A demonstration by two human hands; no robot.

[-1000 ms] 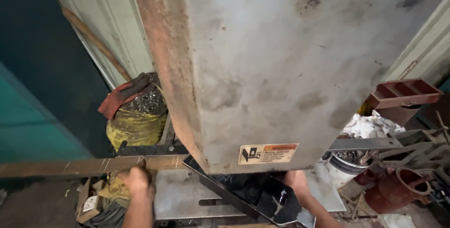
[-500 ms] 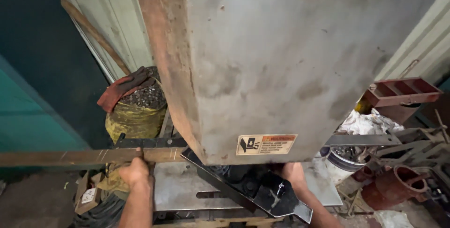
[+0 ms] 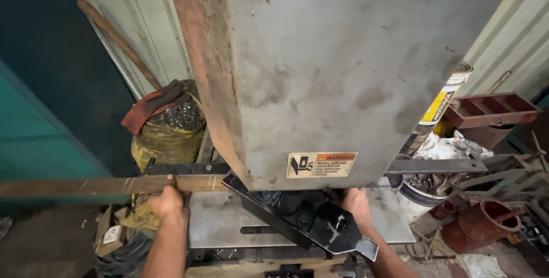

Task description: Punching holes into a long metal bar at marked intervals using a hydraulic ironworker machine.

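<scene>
Head view: left hand [image 3: 166, 202] grips a flat bar [image 3: 103, 186] lying across the bench [image 3: 223, 224]; right hand [image 3: 355, 204], grip unclear, sits under the machine [image 3: 320, 72]. Yellow sack [image 3: 166, 141] stands behind.

Flat steel bar fed into the machine

The bar [image 3: 103, 186] is long, thin and rusty brown, with pale chalk marks across its top face. It lies level, running from the far left edge of view rightward under the machine's [image 3: 343, 72] grey housing, resting on a black guide [image 3: 183, 169]; its right end is hidden beneath the housing.
</scene>
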